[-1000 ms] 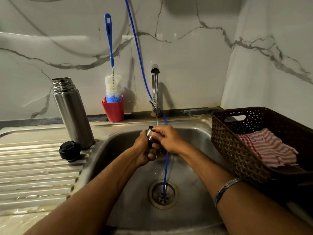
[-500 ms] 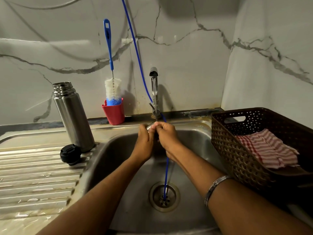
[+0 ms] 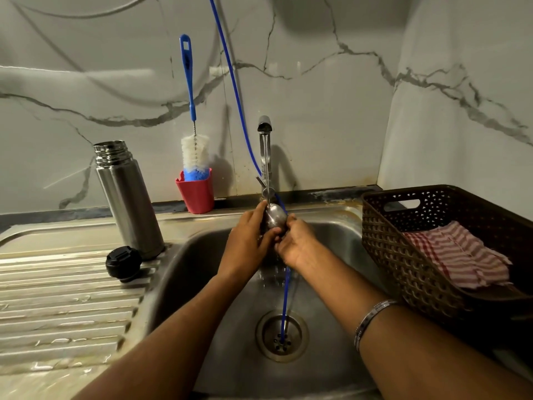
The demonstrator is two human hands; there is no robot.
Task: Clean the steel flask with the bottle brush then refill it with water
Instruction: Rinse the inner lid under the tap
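Observation:
The steel flask (image 3: 129, 200) stands upright and uncapped on the drainboard, left of the sink. Its black stopper (image 3: 123, 262) lies in front of it. A blue-handled bottle brush (image 3: 193, 145) stands bristles-down in a red cup (image 3: 196, 193) against the wall. Over the basin, my left hand (image 3: 245, 241) and my right hand (image 3: 297, 243) together hold a small steel cup lid (image 3: 275, 216) under the running tap (image 3: 265, 157). Fingers of both hands curl around it, and water runs down over it.
A blue hose (image 3: 285, 301) hangs from above and ends in the sink drain (image 3: 281, 336). A brown woven basket (image 3: 427, 255) with a red-and-white striped cloth (image 3: 452, 252) sits on the right. The ribbed drainboard (image 3: 57, 307) is wet.
Both hands have lifted the steel lid up toward the tap spout and turned it, so its rounded outside now faces me under the stream.

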